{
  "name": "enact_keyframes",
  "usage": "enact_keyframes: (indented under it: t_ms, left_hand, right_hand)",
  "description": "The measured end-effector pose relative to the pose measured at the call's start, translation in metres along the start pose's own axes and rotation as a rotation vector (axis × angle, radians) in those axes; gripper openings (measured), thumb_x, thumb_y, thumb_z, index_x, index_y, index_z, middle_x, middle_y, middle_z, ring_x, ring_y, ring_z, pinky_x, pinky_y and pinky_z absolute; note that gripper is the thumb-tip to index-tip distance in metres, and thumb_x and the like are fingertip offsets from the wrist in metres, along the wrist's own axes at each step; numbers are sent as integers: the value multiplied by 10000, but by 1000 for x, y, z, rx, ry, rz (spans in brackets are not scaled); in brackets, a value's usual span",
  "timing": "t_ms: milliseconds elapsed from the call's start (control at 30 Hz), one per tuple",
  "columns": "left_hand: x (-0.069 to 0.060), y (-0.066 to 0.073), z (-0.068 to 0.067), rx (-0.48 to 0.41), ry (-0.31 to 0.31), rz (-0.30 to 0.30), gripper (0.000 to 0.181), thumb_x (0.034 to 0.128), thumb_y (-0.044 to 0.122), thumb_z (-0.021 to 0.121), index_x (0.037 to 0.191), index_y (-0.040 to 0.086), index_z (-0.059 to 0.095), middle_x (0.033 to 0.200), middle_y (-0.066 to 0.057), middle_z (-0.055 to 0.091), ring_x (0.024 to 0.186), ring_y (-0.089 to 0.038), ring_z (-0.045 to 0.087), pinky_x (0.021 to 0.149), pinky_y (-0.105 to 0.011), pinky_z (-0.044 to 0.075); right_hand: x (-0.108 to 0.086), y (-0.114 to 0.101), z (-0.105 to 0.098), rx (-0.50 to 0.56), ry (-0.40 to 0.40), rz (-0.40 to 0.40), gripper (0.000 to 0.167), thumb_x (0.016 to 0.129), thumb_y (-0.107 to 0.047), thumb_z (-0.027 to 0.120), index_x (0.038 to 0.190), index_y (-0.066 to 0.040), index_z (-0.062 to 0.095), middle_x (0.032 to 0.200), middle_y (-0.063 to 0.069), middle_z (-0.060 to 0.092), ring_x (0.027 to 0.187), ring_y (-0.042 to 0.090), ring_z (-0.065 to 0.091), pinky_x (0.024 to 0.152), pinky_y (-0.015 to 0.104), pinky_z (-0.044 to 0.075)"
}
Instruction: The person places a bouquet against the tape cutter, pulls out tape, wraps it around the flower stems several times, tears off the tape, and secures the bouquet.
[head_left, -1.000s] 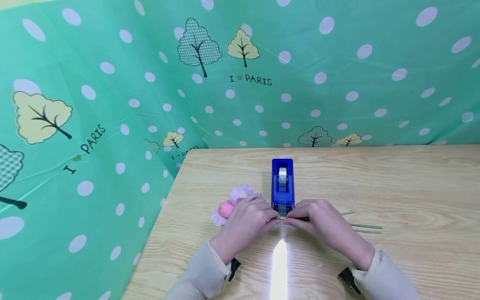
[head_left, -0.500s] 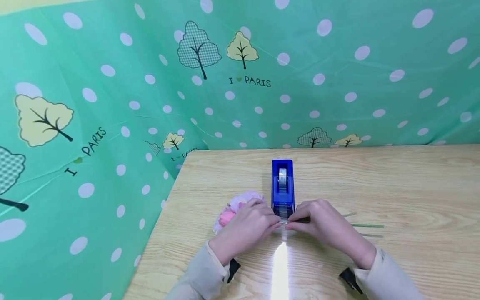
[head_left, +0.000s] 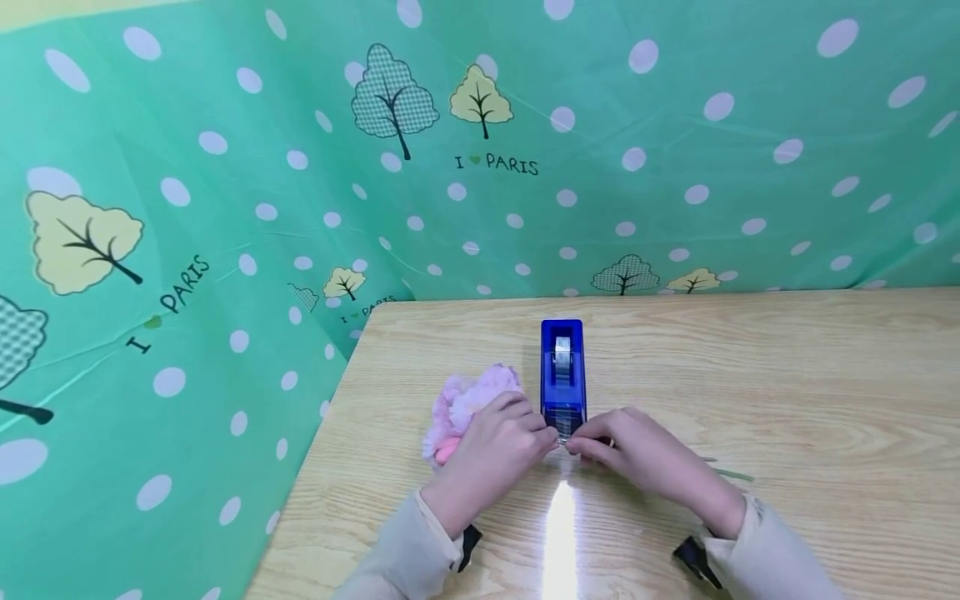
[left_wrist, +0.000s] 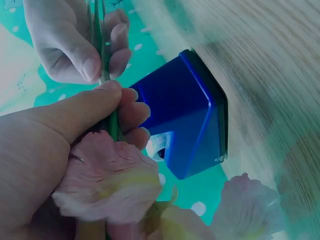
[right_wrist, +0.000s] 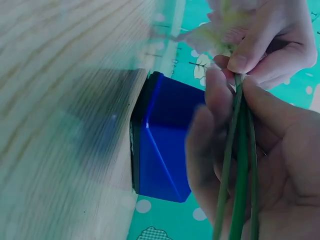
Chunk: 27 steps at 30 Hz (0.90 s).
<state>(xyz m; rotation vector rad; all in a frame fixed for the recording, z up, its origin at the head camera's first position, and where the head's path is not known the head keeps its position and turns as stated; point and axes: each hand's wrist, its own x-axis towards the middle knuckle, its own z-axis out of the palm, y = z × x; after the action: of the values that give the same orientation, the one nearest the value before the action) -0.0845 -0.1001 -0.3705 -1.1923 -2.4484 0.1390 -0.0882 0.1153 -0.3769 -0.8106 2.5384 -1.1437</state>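
My left hand (head_left: 491, 442) pinches the green stems (right_wrist: 241, 135) of several artificial flowers just below their heads. Pale pink-lilac petals (head_left: 480, 396) spread beyond that hand, and a ruffled bloom (left_wrist: 110, 182) lies under its fingers in the left wrist view. Close beside it, my right hand (head_left: 648, 454) holds the same stems between thumb and fingers, their long ends running back across its palm. Both sets of fingertips meet at the front end of a blue tape dispenser (head_left: 562, 367). Whether tape is on the stems is too small to tell.
The dispenser carries a roll of clear tape (head_left: 563, 354) and stands on a wood-grain table (head_left: 825, 400). Green dotted cloth (head_left: 660, 167) hangs behind the table and along its left side. A bright reflection lies in front of the hands.
The flowers have turned over, with more lilac petals now facing up and the pink bloom lower. The stem ends at right have shifted and show less. Both hands stay near the dispenser's front.
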Motion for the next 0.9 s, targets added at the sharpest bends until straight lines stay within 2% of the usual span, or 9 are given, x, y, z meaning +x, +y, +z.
enact_keyframes:
  t_ms: [133,267,367,467,600,733,833,900]
  left_hand:
    - [-1,2,-1,11,-11,-16,49,895,259,729,859,257,761,848,136,735,813,-48,663,940,-251,490]
    - [-2,3,-3,0,-27,-17,16,871,246,759,855,245,759,811,127,726,734,-35,623,801,-199,508]
    - [-2,3,-5,-18,-29,-17,32,862,262,772,843,239,759,771,129,712,651,-26,551,654,-153,470]
    - [-2,3,-5,-79,-35,-48,74,874,298,761,848,229,765,756,128,704,627,-20,539,593,-137,460]
    - [-3,3,-5,-208,-73,-111,149,929,340,697,898,217,774,798,119,720,678,-23,606,630,-155,507]
    - [-3,1,-5,-299,-161,-150,184,977,330,630,973,213,771,860,109,738,732,-28,643,709,-182,536]
    - [-3,0,-5,-305,-216,-161,171,980,318,625,982,227,770,843,108,740,715,-25,642,738,-200,539]
    - [-2,0,-5,-264,-223,-143,162,970,332,631,966,250,770,841,119,744,727,-16,659,832,-234,544]
  right_hand:
    - [1,0,1,-45,54,-17,128,940,-231,682,915,-173,793,819,-104,726,709,-4,614,641,202,534]
    - [1,0,2,-70,95,-65,92,900,-212,729,929,-166,803,895,-77,758,801,18,682,706,220,574]
    - [0,-1,2,-76,108,-84,75,880,-195,750,919,-165,806,898,-66,763,817,38,698,721,231,583]
    - [0,-1,3,-86,112,-85,70,865,-190,763,914,-162,807,894,-58,764,814,46,701,718,235,585]
    - [-1,-2,3,-94,113,-76,88,848,-207,779,920,-165,805,894,-52,768,816,60,708,730,234,589]
    - [-1,0,3,-97,107,-87,115,841,-227,783,939,-168,800,909,-41,770,822,71,712,733,234,589]
    - [0,2,3,-86,89,-82,128,841,-245,786,949,-178,799,925,-51,768,821,49,699,724,230,579]
    - [0,3,4,-58,67,-65,125,852,-269,779,945,-187,798,914,-76,762,789,20,675,698,217,564]
